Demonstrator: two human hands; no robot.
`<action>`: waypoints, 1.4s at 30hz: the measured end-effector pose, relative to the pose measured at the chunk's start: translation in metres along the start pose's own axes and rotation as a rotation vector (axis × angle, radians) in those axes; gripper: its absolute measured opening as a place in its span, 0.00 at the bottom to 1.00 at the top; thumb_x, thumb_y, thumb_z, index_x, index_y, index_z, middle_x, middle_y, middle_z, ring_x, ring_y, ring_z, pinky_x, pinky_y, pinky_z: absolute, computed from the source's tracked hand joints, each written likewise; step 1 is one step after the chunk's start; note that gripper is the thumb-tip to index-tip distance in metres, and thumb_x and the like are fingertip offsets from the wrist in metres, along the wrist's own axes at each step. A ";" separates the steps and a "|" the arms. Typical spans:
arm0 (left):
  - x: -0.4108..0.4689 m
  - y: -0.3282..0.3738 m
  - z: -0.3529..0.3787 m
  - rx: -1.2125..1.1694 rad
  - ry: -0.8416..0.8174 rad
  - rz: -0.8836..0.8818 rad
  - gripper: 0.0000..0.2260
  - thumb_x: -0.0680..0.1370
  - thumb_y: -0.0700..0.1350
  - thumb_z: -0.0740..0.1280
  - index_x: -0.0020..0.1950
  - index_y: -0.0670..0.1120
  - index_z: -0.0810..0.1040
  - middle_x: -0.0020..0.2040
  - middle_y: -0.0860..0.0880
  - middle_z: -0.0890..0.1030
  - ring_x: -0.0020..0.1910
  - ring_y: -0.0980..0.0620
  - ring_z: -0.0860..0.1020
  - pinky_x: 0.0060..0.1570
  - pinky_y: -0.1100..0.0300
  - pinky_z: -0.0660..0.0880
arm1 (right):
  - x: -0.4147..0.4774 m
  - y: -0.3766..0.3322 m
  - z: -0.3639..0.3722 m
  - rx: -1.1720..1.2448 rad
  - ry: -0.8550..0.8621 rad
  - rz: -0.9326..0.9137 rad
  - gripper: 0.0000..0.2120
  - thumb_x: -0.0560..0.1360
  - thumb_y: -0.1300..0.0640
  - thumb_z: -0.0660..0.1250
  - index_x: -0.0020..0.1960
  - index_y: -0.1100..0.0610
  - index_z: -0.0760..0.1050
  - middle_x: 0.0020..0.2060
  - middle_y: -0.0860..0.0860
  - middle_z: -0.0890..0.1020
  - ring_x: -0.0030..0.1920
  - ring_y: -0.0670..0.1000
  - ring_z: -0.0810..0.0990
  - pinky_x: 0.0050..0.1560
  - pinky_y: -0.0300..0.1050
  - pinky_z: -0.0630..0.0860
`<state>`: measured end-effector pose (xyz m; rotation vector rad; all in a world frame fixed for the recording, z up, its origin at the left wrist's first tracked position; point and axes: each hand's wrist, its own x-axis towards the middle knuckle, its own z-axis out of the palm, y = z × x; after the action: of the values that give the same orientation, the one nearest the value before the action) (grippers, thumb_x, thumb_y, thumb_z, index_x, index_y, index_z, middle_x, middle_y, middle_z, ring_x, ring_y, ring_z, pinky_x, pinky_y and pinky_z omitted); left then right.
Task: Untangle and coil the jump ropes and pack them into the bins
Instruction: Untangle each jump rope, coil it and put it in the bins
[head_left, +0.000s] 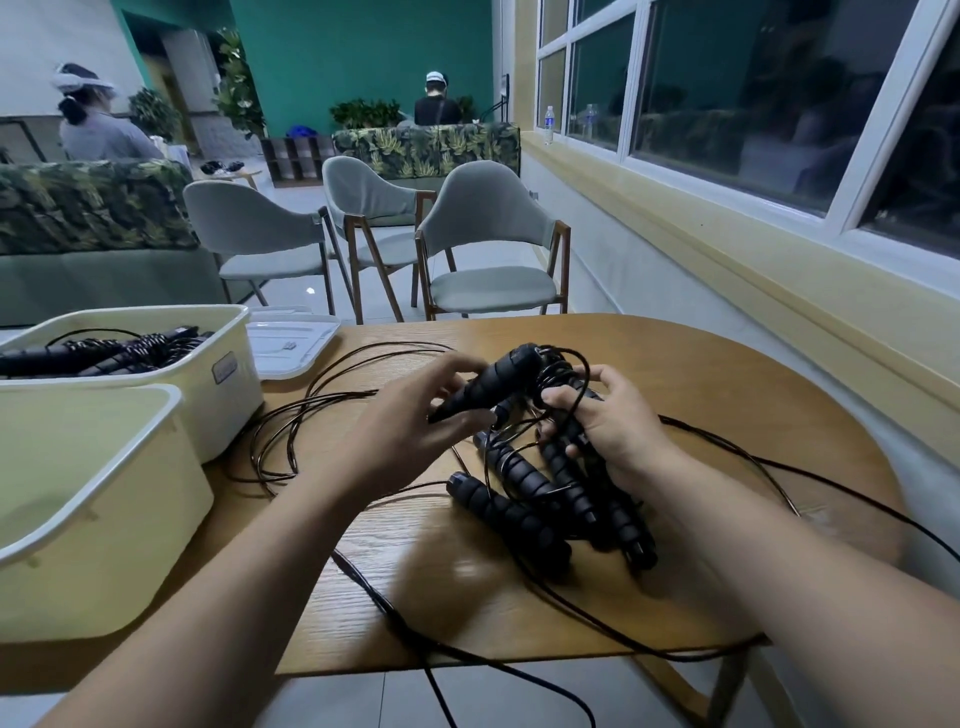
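Note:
A tangle of black jump ropes (524, 483) with ribbed foam handles lies in the middle of the wooden table (675, 364). My left hand (415, 421) grips one black handle (488, 384) and holds it lifted above the pile. My right hand (608, 421) grips a bundle of other handles with thin cord looped over its fingers. Loose black cord (311, 410) spreads across the table and hangs over the front edge. Two cream bins stand at the left: the near bin (93, 519) looks empty, the far bin (208, 332) holds coiled ropes.
A white lid (291, 343) lies behind the far bin. Three grey chairs (488, 244) stand beyond the table, with sofas and two seated people further back. A window wall runs along the right side. Cord trails down to the floor below the table's front edge.

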<state>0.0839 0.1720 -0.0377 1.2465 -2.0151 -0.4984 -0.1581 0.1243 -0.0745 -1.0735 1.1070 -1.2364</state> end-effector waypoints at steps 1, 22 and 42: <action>-0.001 0.001 -0.006 0.000 -0.024 0.015 0.18 0.77 0.50 0.77 0.65 0.59 0.79 0.52 0.55 0.83 0.53 0.56 0.82 0.54 0.55 0.81 | 0.001 -0.003 -0.002 0.004 0.016 -0.014 0.21 0.77 0.62 0.77 0.66 0.56 0.73 0.42 0.59 0.87 0.37 0.58 0.84 0.24 0.43 0.73; 0.001 -0.007 -0.004 0.106 0.066 -0.147 0.12 0.83 0.43 0.66 0.61 0.57 0.82 0.55 0.60 0.84 0.57 0.62 0.81 0.63 0.51 0.79 | -0.023 -0.057 0.005 0.091 -0.072 -0.162 0.22 0.77 0.59 0.77 0.68 0.53 0.74 0.50 0.64 0.87 0.38 0.56 0.85 0.26 0.44 0.73; -0.002 0.023 0.011 -0.491 0.048 -0.347 0.06 0.76 0.42 0.78 0.48 0.40 0.84 0.36 0.52 0.82 0.34 0.57 0.77 0.37 0.64 0.72 | -0.042 -0.053 0.024 -0.020 -0.218 -0.190 0.24 0.77 0.63 0.77 0.69 0.54 0.74 0.45 0.61 0.88 0.36 0.58 0.86 0.25 0.45 0.76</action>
<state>0.0621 0.1840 -0.0309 1.2736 -1.5070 -1.0466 -0.1430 0.1644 -0.0165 -1.3188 0.8678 -1.2235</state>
